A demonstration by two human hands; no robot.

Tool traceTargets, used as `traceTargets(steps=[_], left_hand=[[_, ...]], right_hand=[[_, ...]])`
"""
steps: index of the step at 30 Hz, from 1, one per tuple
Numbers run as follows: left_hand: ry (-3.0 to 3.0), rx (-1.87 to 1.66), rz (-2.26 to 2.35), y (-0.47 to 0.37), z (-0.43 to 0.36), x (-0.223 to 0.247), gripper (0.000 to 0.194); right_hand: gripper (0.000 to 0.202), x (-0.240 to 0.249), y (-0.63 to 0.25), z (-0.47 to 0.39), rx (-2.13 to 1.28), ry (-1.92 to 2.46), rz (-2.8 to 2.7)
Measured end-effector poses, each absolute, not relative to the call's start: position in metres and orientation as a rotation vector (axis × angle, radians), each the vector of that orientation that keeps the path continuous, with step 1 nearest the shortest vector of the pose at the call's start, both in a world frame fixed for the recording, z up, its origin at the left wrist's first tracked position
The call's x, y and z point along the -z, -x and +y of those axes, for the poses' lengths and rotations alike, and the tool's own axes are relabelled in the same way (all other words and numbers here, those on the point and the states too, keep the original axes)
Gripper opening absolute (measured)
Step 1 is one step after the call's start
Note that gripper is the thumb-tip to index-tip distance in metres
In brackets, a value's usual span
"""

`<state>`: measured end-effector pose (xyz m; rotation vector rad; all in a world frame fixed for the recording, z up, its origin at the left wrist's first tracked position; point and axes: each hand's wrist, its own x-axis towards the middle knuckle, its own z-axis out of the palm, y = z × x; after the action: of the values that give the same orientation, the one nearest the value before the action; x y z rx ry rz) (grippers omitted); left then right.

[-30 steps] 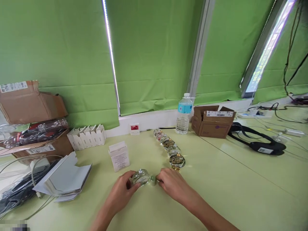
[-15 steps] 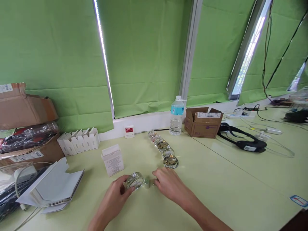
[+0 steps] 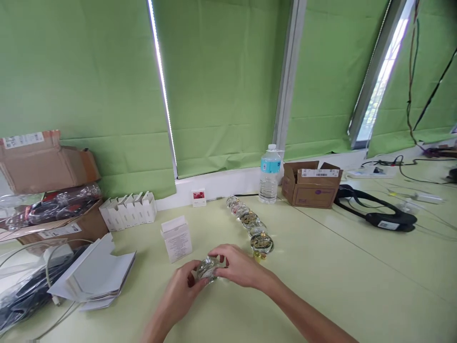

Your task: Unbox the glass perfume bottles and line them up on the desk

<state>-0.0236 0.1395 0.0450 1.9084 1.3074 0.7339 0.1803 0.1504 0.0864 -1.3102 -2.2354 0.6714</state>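
Observation:
My left hand (image 3: pixel 180 290) pinches the left side of a small rounded clear glass bottle (image 3: pixel 207 269), which looks like a perfume bottle with a silvery nozzle on top. From the right, the thumb and fingers of my right hand (image 3: pixel 237 264) close on the same bottle and cover part of it. Beyond my right hand, several similar glass bottles (image 3: pixel 250 219) with gold or silvery tops stand in a line running away toward the wall. A small gold-yellow piece (image 3: pixel 260 256) shows between the nearest of them and my right wrist. Behind my left hand stands a white printed carton (image 3: pixel 177 240).
Several small white cartons (image 3: pixel 130 212) stand in a row at the left, beside stacked cardboard boxes (image 3: pixel 50 164). White folded card (image 3: pixel 94 276) and cables lie nearer. At the back are a water bottle (image 3: pixel 269 176), a brown box (image 3: pixel 312 186) and a black headset (image 3: pixel 378 209).
My right hand has moved left onto the glass bottle. A small pale-green piece seen beside the bottle is no longer visible. The whole view has shifted slightly.

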Motion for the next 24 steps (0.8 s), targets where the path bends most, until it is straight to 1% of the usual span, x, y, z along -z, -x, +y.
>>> traceTargets(steps=[2, 4, 6, 8, 11, 16, 24], left_hand=[[-1.897, -0.752, 1.308, 0.024, 0.142, -0.041, 0.031], [-1.852, -0.808, 1.319, 0.025, 0.145, -0.036, 0.04], [-1.791, -0.876, 1.331, 0.026, 0.148, -0.031, 0.051], [-1.743, -0.916, 1.352, 0.028, 0.15, -0.026, 0.055], [-1.733, -0.864, 1.406, 0.031, 0.152, -0.023, 0.047], [-1.721, -0.841, 1.379, 0.032, 0.155, -0.023, 0.035], [-1.681, -0.844, 1.359, 0.031, 0.155, -0.029, 0.029]], right_hand=[[0.021, -0.085, -0.178, 0.153, -0.616, 1.301, -2.3], [0.015, -0.084, -0.177, 0.157, -0.594, 1.295, -2.34], [0.016, -0.084, -0.177, 0.164, -0.599, 1.305, -2.345], [0.02, -0.084, -0.178, 0.176, -0.549, 1.379, -2.316], [0.022, -0.085, -0.181, 0.206, -0.4, 1.556, -2.241], [0.027, -0.081, -0.185, 0.265, -0.295, 1.745, -2.131], [0.032, -0.071, -0.19, 0.314, -0.232, 1.911, -2.076]])
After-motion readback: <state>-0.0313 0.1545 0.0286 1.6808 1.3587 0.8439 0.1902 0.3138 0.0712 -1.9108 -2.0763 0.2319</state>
